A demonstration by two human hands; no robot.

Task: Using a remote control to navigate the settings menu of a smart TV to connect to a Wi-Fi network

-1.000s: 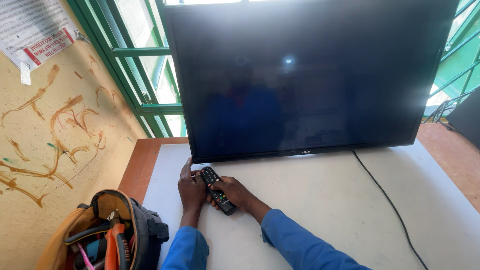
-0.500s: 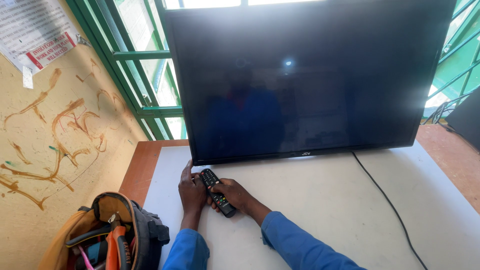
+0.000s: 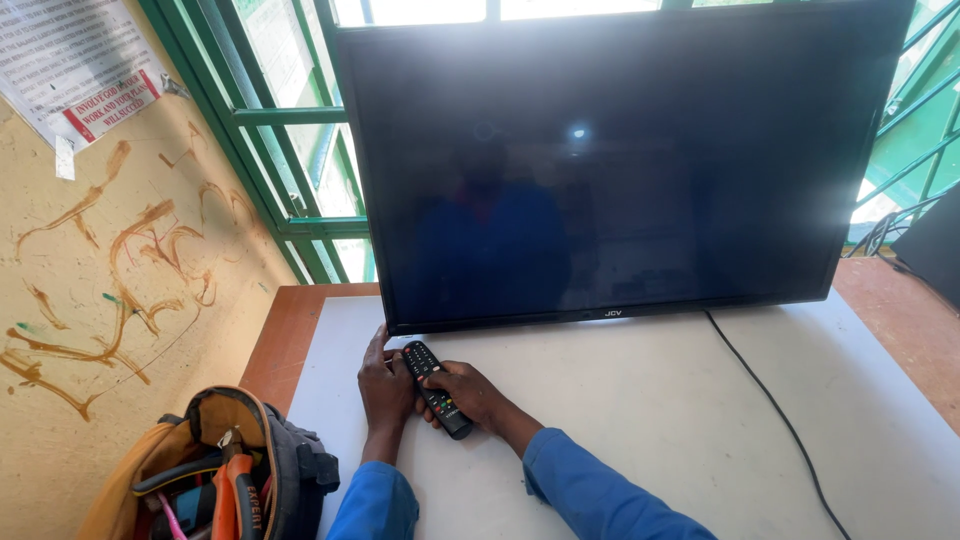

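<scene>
A black remote control [image 3: 434, 389] with coloured buttons lies in my right hand [image 3: 472, 394], just below the left corner of a large flat television [image 3: 610, 160] whose screen is dark. The television stands upright on a white tabletop [image 3: 640, 420]. My left hand [image 3: 385, 378] rests flat on the table right beside the remote, fingers pointing at the television's bottom edge and touching the remote's left side. Both forearms wear blue sleeves.
An open tool bag [image 3: 215, 475] with orange-handled tools sits at the lower left, off the table's corner. A black cable [image 3: 775, 415] runs from the television across the table to the right. Behind stand green window bars [image 3: 285, 150] and a yellow stained wall [image 3: 110, 290].
</scene>
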